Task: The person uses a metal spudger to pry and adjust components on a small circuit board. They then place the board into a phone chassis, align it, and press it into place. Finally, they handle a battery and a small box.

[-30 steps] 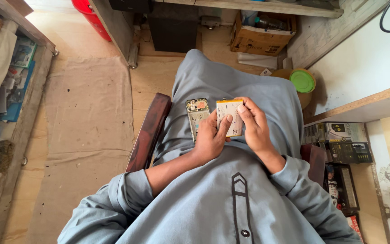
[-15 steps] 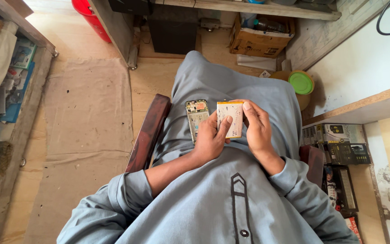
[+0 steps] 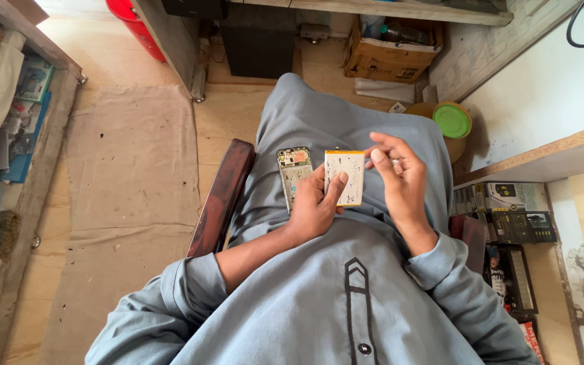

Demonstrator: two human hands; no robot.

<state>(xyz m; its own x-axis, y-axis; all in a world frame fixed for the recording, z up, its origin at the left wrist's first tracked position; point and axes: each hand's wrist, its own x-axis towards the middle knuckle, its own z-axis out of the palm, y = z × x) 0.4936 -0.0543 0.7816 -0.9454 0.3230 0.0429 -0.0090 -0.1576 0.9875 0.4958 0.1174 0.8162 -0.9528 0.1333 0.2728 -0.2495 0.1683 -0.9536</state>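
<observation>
A seated person's left hand (image 3: 315, 206) grips a white phone battery (image 3: 344, 177) over the lap. The right hand (image 3: 400, 177) pinches its top edge. An opened phone (image 3: 294, 173) lies just left.

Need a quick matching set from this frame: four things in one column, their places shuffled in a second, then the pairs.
Things:
1. flat white rectangular battery
2. opened phone with bare circuit board
3. green round lid
4. brown cardboard box

Places:
A. on the floor under the shelf, far end
B. between left hand and right hand
C. on the lap, beside the left hand
D. atop a tan container by the white wall

Pairs: 1-B, 2-C, 3-D, 4-A
</observation>
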